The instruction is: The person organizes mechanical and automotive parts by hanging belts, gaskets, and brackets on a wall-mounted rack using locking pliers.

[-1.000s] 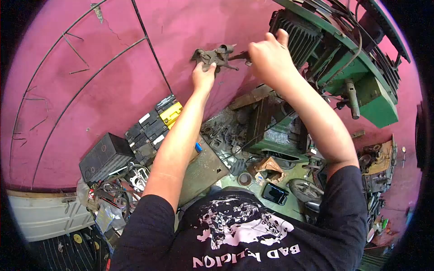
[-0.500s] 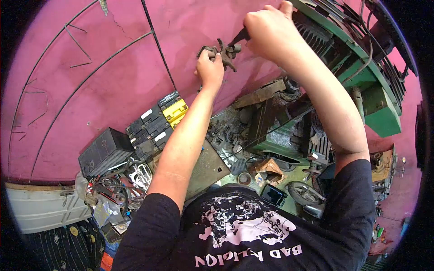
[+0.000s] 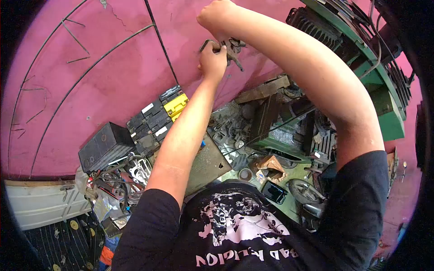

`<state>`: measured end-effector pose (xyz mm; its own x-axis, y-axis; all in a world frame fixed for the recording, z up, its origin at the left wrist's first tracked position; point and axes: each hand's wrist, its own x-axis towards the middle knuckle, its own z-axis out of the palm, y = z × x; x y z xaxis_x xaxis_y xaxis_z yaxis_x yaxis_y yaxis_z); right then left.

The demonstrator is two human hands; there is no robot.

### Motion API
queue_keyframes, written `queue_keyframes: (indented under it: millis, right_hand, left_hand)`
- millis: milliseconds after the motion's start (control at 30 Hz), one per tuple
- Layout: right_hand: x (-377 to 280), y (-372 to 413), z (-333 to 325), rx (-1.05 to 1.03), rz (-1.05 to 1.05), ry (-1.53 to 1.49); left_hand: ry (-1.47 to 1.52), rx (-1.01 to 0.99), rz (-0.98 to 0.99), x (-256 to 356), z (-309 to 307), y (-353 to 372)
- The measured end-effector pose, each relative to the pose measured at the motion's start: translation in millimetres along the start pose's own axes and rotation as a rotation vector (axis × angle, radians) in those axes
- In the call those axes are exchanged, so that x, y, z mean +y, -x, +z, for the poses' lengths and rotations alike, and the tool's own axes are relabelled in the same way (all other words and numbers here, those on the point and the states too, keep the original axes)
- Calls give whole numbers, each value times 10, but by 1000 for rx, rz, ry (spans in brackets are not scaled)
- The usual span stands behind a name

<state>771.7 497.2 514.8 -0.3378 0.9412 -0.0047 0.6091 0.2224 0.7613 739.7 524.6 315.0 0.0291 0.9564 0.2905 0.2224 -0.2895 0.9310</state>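
Observation:
My left hand (image 3: 212, 62) is closed around a grimy, brownish metal part (image 3: 235, 58) with several arms, up against the pink wall. Its exact kind is hard to make out. Just above it, my right hand (image 3: 219, 18) is bent over in a fist. The dark-handled tool that showed in this fist a moment ago is now hidden behind the hand and forearm. The right wrist is very near the metal part; whether the tool touches it cannot be seen.
Stacked batteries (image 3: 151, 116), one yellow, and a black box (image 3: 106, 147) stand by the wall. A green machine (image 3: 389, 113) with hanging belts is at right. Below lie a wooden board (image 3: 262, 89), metal scraps, a brown cup (image 3: 245, 175), a phone (image 3: 273, 192) and a wheel (image 3: 305, 192).
My right hand has swung left and up, its forearm now crossing above the metal part. The dark tool has gone out of sight. My left hand stays nearly in place, gripping the part.

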Motion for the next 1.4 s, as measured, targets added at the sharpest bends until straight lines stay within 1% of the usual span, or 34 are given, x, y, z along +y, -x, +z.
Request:
queue_keyframes:
  millis: [33, 67, 133, 200, 267, 300, 333, 367, 433, 467, 500, 567, 633, 700, 767, 833, 867, 900, 967, 1000, 1033, 1067, 1100, 1133, 1167, 1200, 1233, 1267, 1300, 1367, 1400]
  right_hand:
    - [91, -91, 5, -124, -74, -213]
    - [109, -202, 106, -121, -76, -214]
    - [-3, -429, 452, -70, 56, -335]
    - [-100, -341, 768, -76, 64, -365]
    - [-104, -264, 953, -83, 78, -391]
    - [-99, -254, 972, -138, 127, -397]
    - [-96, -257, 990, -195, 171, -401]
    - [-90, -262, 1005, -194, 159, -400]
    - [-83, -225, 951, -263, 221, -464]
    - [-89, -247, 970, -275, 227, -446]
    - [-73, -232, 939, -269, 224, -445]
    - [-43, -159, 810, -218, 272, -421]
    - [-69, -9, 642, 76, 509, -371]
    - [-205, 264, 637, 675, 657, -354]
    - [-525, 597, 505, 893, 715, -538]
    - [-1211, 871, 572, 1003, 786, -879]
    - [-1652, 997, 604, 969, 777, -1006]
    - [-2162, 1093, 743, 890, 748, -1072]
    - [-3141, 1316, 724, 593, 597, -1285]
    - [-3622, 1455, 721, 379, 497, -1382]
    - [-3921, 1556, 638, 101, 231, -1433]
    - [-4150, 1593, 523, 75, 49, -1553]
    - [-4267, 1530, 390, 75, 15, -1560]
    - [-4370, 1478, 252, -46, -148, -1530]
    - [-4466, 1416, 115, -163, -306, -1485]
    - [-4623, 1318, 14, -69, -314, -1513]
    - [-4727, 1211, -128, -67, -338, -1508]
    - [-4835, 1091, -267, -26, -352, -1508]
    - [-4945, 967, -418, 15, -363, -1510]
    - [-5181, 700, -710, 21, -369, -1519]
    - [-5300, 563, -859, 25, -359, -1530]
  left_hand:
    - [-2, 2, -1, -40, 4, 0]
    - [33, 12, 36, -81, 2, -1]
    - [65, 28, 70, -210, 16, -28]
    - [15, -54, 79, -336, 16, -73]
    - [10, -86, 88, -303, -56, -45]
    - [10, -115, 95, -314, -68, -43]
    - [-9, -126, 53, -325, -73, -36]
    - [-8, -117, 44, -336, -71, -17]
    - [78, -147, 86, -322, -95, 35]
    - [158, -218, 51, -316, -128, 74]
    - [156, -212, 52, -320, -188, 132]
    - [79, -315, 19, -346, -359, 282]
    - [106, -190, 165, -385, -579, 639]
    - [128, -228, 112, -582, -833, 1007]
    - [62, -299, -61, -719, -1213, 1409]
    - [166, -303, -210, -1193, -1543, 1832]
    - [96, -266, -178, -1247, -1796, 2000]
    - [24, -228, -149, -1303, -2069, 2147]
    - [-8, -162, -307, -1509, -2613, 2406]
    - [0, -81, -341, -1624, -2889, 2535]
    - [6, 2, -375, -1735, -3169, 2653]
    - [-17, 72, -385, -1848, -3455, 2770]
    - [-39, 142, -396, -1927, -3741, 2881]
    - [-55, 193, -503, -1922, -4017, 2974]
    - [-141, 279, -426, -1978, -4250, 3075]
    - [-80, 328, -434, -2047, -4479, 3177]
    - [-19, 375, -439, -2058, -4693, 3258]
    - [-87, 385, -490, -2066, -4906, 3351]
    - [-136, 407, -508, -2308, -5125, 3487]
    - [-46, 464, -490, -2280, -5418, 3587]
    - [-49, 472, -491, -2297, -5574, 3621]
